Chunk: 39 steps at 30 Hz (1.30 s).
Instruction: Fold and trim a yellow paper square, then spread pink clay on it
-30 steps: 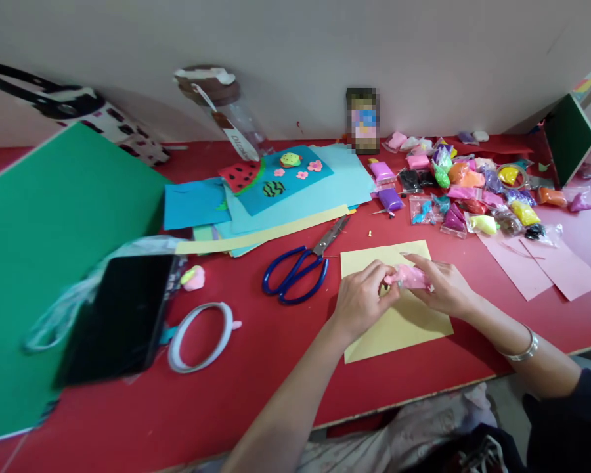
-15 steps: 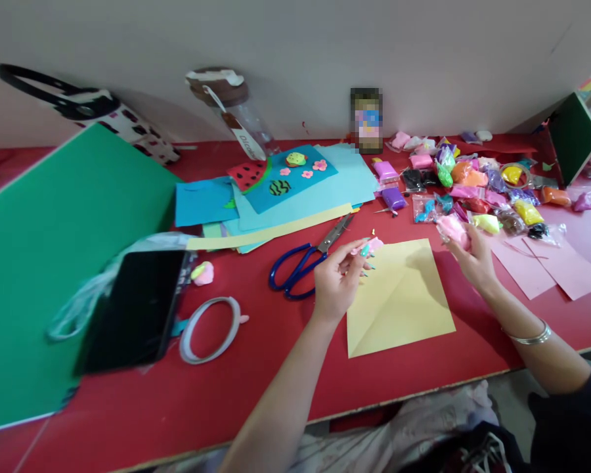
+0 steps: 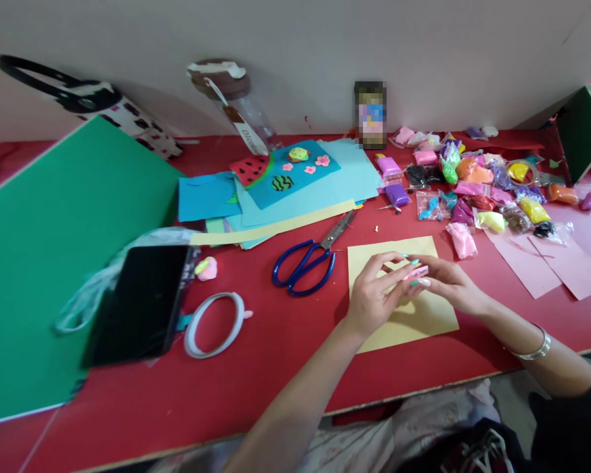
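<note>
Both of my hands meet above a yellow paper sheet (image 3: 398, 332) on the red table. A small lump of pink clay (image 3: 415, 272) is pinched between them. My left hand (image 3: 374, 295) grips it from the left, fingers bent. From the right, the fingertips of my right hand (image 3: 456, 284) press on the same lump. The fingers partly cover the clay, so its full shape is hidden. A bag of pink clay (image 3: 461, 240) lies just beyond my right hand. Blue-handled scissors (image 3: 309, 266) rest left of the yellow sheet.
Several bagged clays (image 3: 473, 172) crowd the back right, by pink paper sheets (image 3: 566, 266). Blue sheets (image 3: 359, 177) with clay shapes lie at the back. On the left are a tape roll (image 3: 190, 335), a dark tablet (image 3: 145, 302) and a green board (image 3: 79, 263).
My right hand has put the bag of pink clay down on the table and moved left to the clay. My left hand has shifted right and slightly down, over the yellow sheet.
</note>
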### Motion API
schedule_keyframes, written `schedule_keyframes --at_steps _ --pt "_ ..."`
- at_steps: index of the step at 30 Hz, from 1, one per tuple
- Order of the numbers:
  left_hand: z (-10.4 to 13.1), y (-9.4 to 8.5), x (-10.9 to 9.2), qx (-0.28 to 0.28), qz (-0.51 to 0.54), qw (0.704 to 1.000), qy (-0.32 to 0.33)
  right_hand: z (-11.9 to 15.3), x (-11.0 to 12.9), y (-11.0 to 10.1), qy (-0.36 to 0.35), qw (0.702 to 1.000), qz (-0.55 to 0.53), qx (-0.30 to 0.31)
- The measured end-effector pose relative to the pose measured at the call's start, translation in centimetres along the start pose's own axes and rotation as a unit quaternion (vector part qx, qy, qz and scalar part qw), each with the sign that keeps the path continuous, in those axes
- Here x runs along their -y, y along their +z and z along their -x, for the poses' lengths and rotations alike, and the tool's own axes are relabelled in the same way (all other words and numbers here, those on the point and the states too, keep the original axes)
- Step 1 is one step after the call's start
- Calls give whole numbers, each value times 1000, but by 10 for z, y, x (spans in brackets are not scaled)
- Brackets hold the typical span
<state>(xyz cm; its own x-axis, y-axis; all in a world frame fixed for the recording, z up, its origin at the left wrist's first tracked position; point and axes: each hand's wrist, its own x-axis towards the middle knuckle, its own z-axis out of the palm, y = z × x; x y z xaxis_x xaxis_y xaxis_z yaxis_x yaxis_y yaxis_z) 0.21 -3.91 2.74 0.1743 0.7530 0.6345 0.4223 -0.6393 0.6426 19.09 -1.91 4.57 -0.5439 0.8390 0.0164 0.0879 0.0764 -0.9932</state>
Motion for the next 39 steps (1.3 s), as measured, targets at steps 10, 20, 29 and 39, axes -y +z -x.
schedule_keyframes --at_steps 10,20,29,39 --pt "-1 1 7 89 26 995 -49 -7 -3 5 183 957 -225 -29" --pt "-1 3 2 16 -75 996 45 -6 -2 5 221 945 -242 2" --pt "1 2 1 27 38 999 -23 -6 -6 5 166 963 -212 0" --pt "3 13 3 4 -66 995 78 -3 -8 17 112 970 -213 19"
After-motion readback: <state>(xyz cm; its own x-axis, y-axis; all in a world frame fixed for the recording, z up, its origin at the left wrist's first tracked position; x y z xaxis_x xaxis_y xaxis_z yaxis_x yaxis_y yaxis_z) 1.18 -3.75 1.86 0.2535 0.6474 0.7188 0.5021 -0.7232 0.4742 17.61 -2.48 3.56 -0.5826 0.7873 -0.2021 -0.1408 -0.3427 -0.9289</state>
